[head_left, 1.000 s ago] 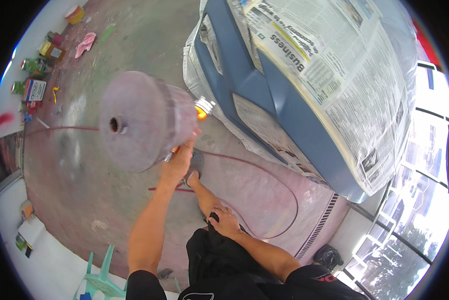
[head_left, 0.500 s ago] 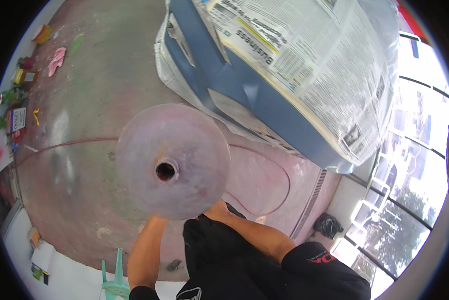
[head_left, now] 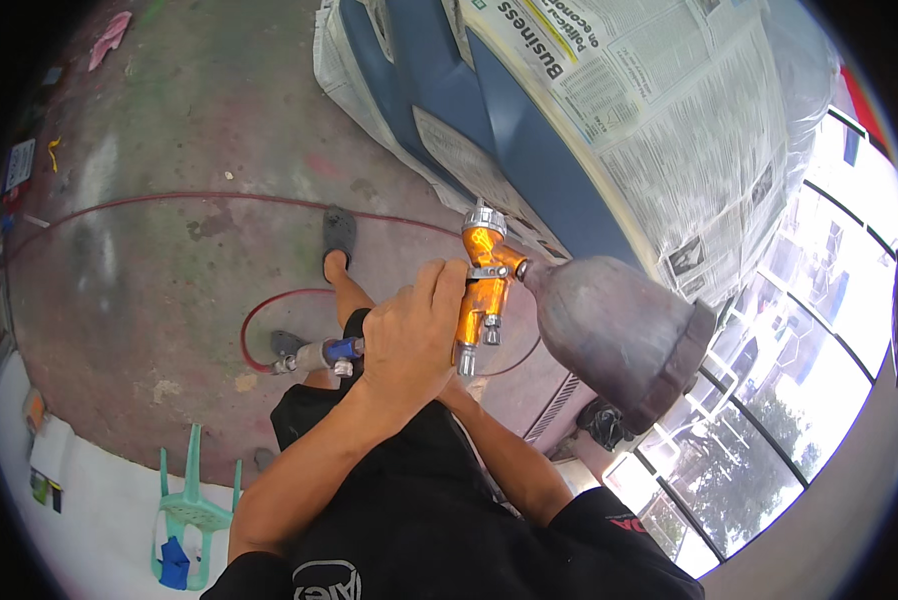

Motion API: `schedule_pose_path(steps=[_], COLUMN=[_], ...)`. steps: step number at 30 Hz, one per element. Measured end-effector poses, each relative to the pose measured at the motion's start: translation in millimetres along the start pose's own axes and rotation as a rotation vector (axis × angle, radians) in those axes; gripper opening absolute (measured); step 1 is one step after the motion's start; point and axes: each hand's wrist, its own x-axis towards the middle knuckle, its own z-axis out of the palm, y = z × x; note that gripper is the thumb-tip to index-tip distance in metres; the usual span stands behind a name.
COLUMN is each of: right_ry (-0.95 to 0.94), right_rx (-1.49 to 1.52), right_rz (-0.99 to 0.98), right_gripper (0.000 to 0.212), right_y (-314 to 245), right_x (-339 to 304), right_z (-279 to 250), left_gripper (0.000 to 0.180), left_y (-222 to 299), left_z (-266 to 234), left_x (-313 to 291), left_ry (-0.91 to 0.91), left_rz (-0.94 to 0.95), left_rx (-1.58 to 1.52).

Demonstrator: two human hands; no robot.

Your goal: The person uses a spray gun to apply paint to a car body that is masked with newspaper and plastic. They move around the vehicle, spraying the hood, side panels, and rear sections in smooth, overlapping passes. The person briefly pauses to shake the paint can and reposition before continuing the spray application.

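Note:
My left hand (head_left: 409,330) is closed round the handle of a spray gun (head_left: 484,290) with an orange body and silver fittings. Its nozzle end points toward the top of the head view. A grey, paint-dusted cup (head_left: 609,325) is joined to the gun and lies tilted to the right. Below the handle are a blue and silver fitting (head_left: 341,350) and a red air hose (head_left: 259,310). My right hand (head_left: 456,393) is low behind the left one; its fingers are hidden.
A blue car panel (head_left: 549,180) masked with newspaper (head_left: 659,150) stands ahead on the right. The red hose crosses the stained floor (head_left: 169,270). A green plastic chair (head_left: 194,510) is at lower left. A black bag (head_left: 602,425) and a floor grate (head_left: 549,408) lie at right.
The spray gun has tipped to the right, from its cup's round end facing me to its side showing. My left hand has come up into view around the handle; my feet now show.

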Motion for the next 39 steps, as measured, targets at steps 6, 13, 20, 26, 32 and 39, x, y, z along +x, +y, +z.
schedule_pose_path(steps=[6,13,20,26,32,39], right_ry=[-0.013,-0.019,-0.156,-0.1,-0.264,-0.227], right_rx=[-0.025,0.049,0.215,0.17,0.07,0.068], right_rz=[0.089,0.099,0.379,0.279,0.216,0.175], right_gripper=[0.034,0.042,0.052,0.05,0.05,0.05], right_y=[39.9,31.9,-13.3,-9.7,35.0,49.7], right_x=[-24.3,-20.2,6.6,8.5,10.9,-1.5], right_z=[3.2,-9.6,-38.9,-51.9,-47.4,-49.0], left_gripper=[0.035,0.035,0.047,0.053,0.038,0.048], left_y=[-1.4,-7.4,-12.7,-6.7,-0.3,-10.5], left_z=[17.7,4.7,-7.6,0.6,21.9,23.8], left_x=[-8.1,9.4,36.4,32.4,17.1,1.5], left_ry=[-0.251,-0.276,-0.001,0.199,-0.014,-0.422], left_rz=[-0.082,-0.092,-0.152,-0.156,-0.107,-0.07], left_rx=[-0.273,-0.302,-0.187,-0.217,-0.211,-0.359])
